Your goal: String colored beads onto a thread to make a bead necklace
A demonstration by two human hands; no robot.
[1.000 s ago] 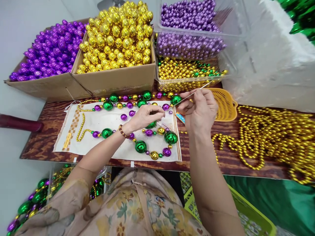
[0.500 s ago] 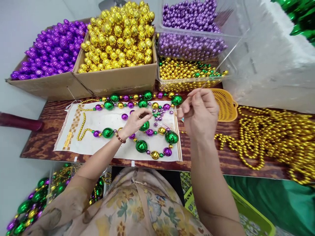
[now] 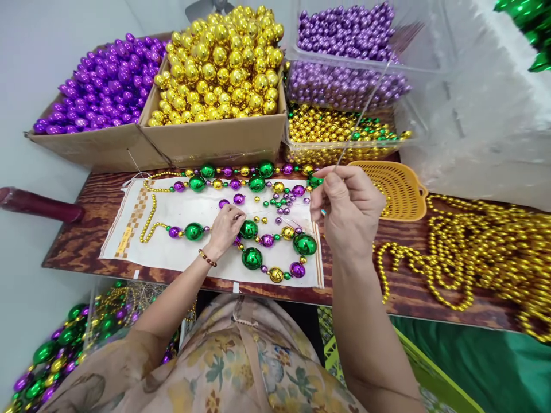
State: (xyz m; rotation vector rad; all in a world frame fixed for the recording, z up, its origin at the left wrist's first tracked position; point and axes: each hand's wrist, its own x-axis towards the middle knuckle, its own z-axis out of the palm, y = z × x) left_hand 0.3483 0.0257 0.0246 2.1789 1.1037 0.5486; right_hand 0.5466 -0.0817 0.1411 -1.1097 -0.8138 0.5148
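Observation:
My right hand (image 3: 346, 209) is closed in a pinch round the lower end of a long thin needle (image 3: 360, 117), which points up and to the right. My left hand (image 3: 224, 229), fingertips pressed together, pinches a fine thread (image 3: 258, 214) that runs rightward over the cloth. A bead garland (image 3: 252, 258) of green, purple and gold beads curls beneath my left hand, partly hidden by it. Close by lie loose small green and purple beads (image 3: 279, 202) and two larger purple beads (image 3: 238, 199). A second garland (image 3: 257, 183) stretches along the back of the white cloth (image 3: 172, 255).
Cardboard boxes hold purple beads (image 3: 107, 86) and gold balls (image 3: 219, 63). Clear bins of small purple beads (image 3: 344, 31) and gold beads (image 3: 321, 126) stand behind. A yellow basket (image 3: 413, 195) and heaped gold bead strands (image 3: 495, 258) lie right. A dark red rod (image 3: 41, 205) juts in left.
My left hand has moved slightly left and down from the loose beads, its fingers closing on the thread. In my right hand, the needle shows a longer stretch above the fingers. The view has shifted slightly.

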